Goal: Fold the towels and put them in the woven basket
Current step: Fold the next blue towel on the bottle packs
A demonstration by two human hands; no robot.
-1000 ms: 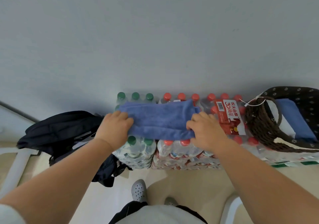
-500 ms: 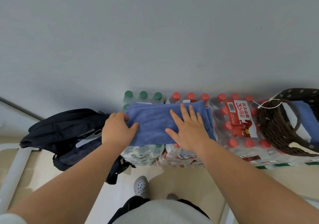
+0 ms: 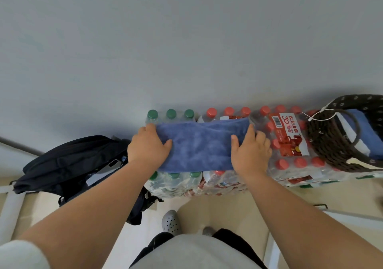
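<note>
A folded blue towel (image 3: 201, 146) lies flat across the tops of shrink-wrapped water bottle packs. My left hand (image 3: 148, 146) holds its left end, thumb on top and fingers curled over the edge. My right hand (image 3: 249, 150) holds the right end, thumb on the cloth and fingers along the edge. To the right, the dark brown woven basket (image 3: 323, 144) stands on the packs, with another folded blue towel (image 3: 371, 136) inside it.
The green-capped bottle pack (image 3: 171, 113) and the red-capped bottle packs (image 3: 286, 144) stand against a grey wall. A black backpack (image 3: 68, 165) lies on the floor at left. My grey shoes (image 3: 171, 223) are on the beige floor below.
My right hand has left the middle of the towel, where it lay flat, and moved to the right end. The left hand stays at the left end.
</note>
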